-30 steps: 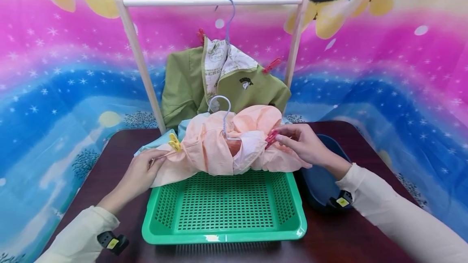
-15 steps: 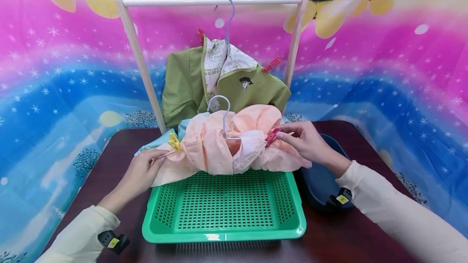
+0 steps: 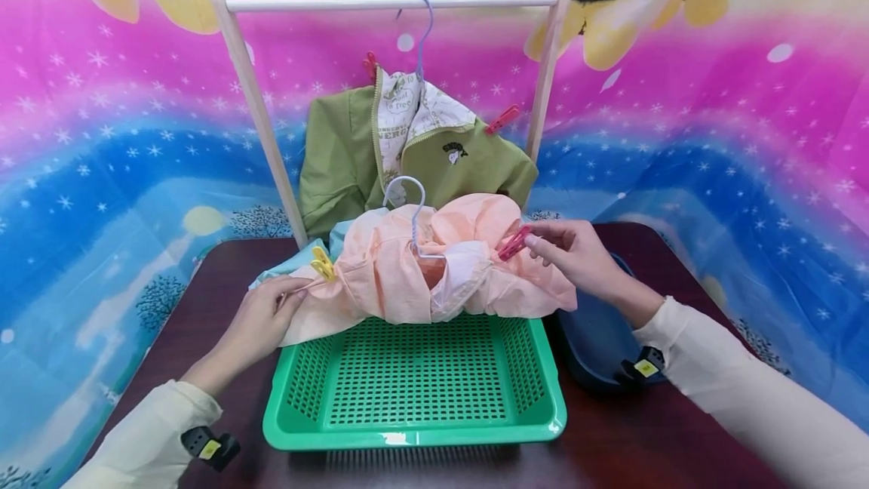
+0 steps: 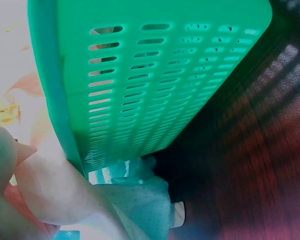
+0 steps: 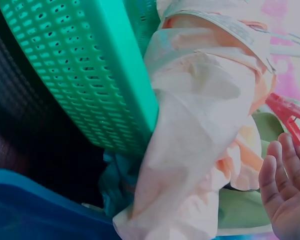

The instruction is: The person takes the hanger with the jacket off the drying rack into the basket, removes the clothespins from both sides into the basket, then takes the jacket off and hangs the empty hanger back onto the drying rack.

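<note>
A peach garment (image 3: 400,278) on a pale blue hanger (image 3: 409,206) lies over the back rim of a green basket (image 3: 414,421). My left hand (image 3: 290,296) pinches the garment's left sleeve just below a yellow clothespin (image 3: 323,263) clipped there. My right hand (image 3: 533,242) pinches a pink clothespin (image 3: 514,243) at the garment's right shoulder. The right wrist view shows that pink clothespin (image 5: 289,118) above my fingers (image 5: 284,185), beside the hanging peach garment (image 5: 200,125). In the left wrist view my fingers (image 4: 45,195) sit against the green basket's wall (image 4: 155,75).
Behind stands a wooden rail (image 3: 394,2) with a green jacket (image 3: 346,157) hung on it, held by red clothespins (image 3: 502,119). A dark blue bowl (image 3: 591,338) sits right of the basket on the dark table (image 3: 204,300). Teal cloth (image 3: 288,266) lies under the peach garment.
My right hand has lifted slightly up and to the right with the pink clothespin. The left hand has stayed on the sleeve.
</note>
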`<action>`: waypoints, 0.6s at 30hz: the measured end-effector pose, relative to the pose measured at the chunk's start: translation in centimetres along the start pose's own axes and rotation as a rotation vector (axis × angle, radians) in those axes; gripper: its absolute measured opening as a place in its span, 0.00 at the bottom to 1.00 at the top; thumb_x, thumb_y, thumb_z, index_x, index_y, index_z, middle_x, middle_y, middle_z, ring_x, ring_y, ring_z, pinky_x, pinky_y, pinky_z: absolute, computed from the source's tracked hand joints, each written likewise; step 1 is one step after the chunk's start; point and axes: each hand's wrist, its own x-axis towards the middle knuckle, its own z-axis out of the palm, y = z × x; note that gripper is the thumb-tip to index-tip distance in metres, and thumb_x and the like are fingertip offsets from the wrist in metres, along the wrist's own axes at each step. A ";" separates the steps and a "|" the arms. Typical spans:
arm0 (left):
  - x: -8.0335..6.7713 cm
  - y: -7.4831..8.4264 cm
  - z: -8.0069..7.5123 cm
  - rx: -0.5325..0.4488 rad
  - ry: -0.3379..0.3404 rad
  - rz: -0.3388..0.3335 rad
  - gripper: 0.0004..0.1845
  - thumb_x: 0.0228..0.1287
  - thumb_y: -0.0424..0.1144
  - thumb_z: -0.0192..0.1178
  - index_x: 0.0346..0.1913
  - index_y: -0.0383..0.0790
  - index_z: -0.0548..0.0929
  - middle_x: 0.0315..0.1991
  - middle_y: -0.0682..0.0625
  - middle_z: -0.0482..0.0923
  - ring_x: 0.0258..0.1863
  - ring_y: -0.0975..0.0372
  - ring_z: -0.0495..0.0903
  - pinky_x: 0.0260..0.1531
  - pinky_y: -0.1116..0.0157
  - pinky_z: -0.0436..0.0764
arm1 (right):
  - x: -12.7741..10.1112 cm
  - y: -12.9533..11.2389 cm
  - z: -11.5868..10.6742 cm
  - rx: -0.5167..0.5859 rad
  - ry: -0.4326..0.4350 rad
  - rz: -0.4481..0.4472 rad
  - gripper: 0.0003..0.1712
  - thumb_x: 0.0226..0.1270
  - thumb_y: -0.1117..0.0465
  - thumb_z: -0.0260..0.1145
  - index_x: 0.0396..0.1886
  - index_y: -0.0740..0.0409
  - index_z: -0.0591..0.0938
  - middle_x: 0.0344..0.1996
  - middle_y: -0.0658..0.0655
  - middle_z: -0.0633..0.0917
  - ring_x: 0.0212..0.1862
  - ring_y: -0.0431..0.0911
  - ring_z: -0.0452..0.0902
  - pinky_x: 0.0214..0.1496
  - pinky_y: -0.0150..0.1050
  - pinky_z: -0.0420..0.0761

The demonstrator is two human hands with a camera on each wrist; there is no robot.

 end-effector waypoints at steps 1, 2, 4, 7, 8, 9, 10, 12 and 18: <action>0.0 0.0 0.0 0.001 -0.002 -0.001 0.14 0.75 0.30 0.55 0.56 0.35 0.86 0.56 0.34 0.83 0.59 0.39 0.78 0.55 0.39 0.77 | 0.0 0.0 -0.2 -0.001 0.001 0.010 0.17 0.75 0.65 0.61 0.57 0.69 0.83 0.38 0.34 0.87 0.34 0.46 0.85 0.35 0.35 0.84; 0.0 0.0 0.0 0.003 -0.003 -0.002 0.14 0.75 0.30 0.55 0.56 0.34 0.86 0.56 0.34 0.83 0.59 0.39 0.78 0.56 0.38 0.77 | 0.0 -0.1 -0.3 0.001 0.003 0.016 0.17 0.75 0.65 0.61 0.58 0.70 0.82 0.38 0.34 0.87 0.34 0.45 0.85 0.35 0.35 0.83; 0.0 0.1 0.0 0.007 -0.004 -0.005 0.14 0.75 0.30 0.55 0.56 0.34 0.86 0.56 0.34 0.83 0.59 0.39 0.78 0.56 0.39 0.77 | 0.0 -0.2 -0.6 0.007 0.009 0.020 0.18 0.75 0.65 0.62 0.59 0.71 0.81 0.39 0.35 0.87 0.35 0.44 0.86 0.35 0.35 0.83; 0.0 0.1 0.0 0.014 -0.003 -0.013 0.13 0.74 0.30 0.56 0.55 0.33 0.85 0.56 0.34 0.83 0.59 0.39 0.78 0.56 0.39 0.77 | -0.2 -0.3 -1.1 0.016 0.016 0.014 0.19 0.75 0.66 0.61 0.60 0.71 0.80 0.41 0.35 0.87 0.36 0.41 0.87 0.35 0.34 0.83; 0.0 0.2 0.0 0.014 -0.004 -0.015 0.13 0.74 0.30 0.56 0.55 0.32 0.85 0.56 0.33 0.83 0.59 0.39 0.78 0.56 0.39 0.77 | -0.3 -0.3 -1.3 0.019 0.021 0.013 0.19 0.75 0.66 0.61 0.61 0.70 0.79 0.41 0.35 0.87 0.36 0.41 0.86 0.35 0.34 0.83; 0.0 0.2 0.0 0.015 -0.003 -0.016 0.13 0.74 0.30 0.56 0.55 0.32 0.85 0.56 0.33 0.83 0.59 0.39 0.78 0.56 0.39 0.77 | -0.4 -0.3 -1.5 0.021 0.025 0.015 0.19 0.75 0.66 0.61 0.61 0.70 0.79 0.42 0.35 0.87 0.36 0.40 0.86 0.35 0.33 0.83; 0.0 0.2 0.0 0.015 -0.002 -0.015 0.13 0.74 0.30 0.56 0.55 0.32 0.85 0.56 0.33 0.83 0.59 0.38 0.78 0.56 0.39 0.77 | -0.5 -0.3 -1.6 0.018 0.030 0.021 0.19 0.75 0.66 0.61 0.62 0.69 0.79 0.42 0.35 0.86 0.36 0.39 0.86 0.35 0.33 0.84; 0.0 0.1 0.0 0.014 -0.002 -0.009 0.13 0.74 0.30 0.56 0.55 0.32 0.85 0.56 0.33 0.83 0.59 0.38 0.78 0.56 0.39 0.77 | -0.7 -0.2 -2.0 0.014 0.040 0.032 0.19 0.75 0.65 0.61 0.62 0.69 0.78 0.43 0.34 0.86 0.36 0.38 0.85 0.35 0.32 0.83; 0.1 -0.1 0.0 0.013 -0.002 -0.008 0.14 0.74 0.30 0.55 0.56 0.33 0.85 0.56 0.33 0.83 0.59 0.39 0.79 0.55 0.39 0.77 | -1.1 0.3 -3.4 -0.035 0.074 0.071 0.20 0.76 0.63 0.61 0.63 0.67 0.78 0.42 0.32 0.85 0.37 0.34 0.85 0.35 0.32 0.83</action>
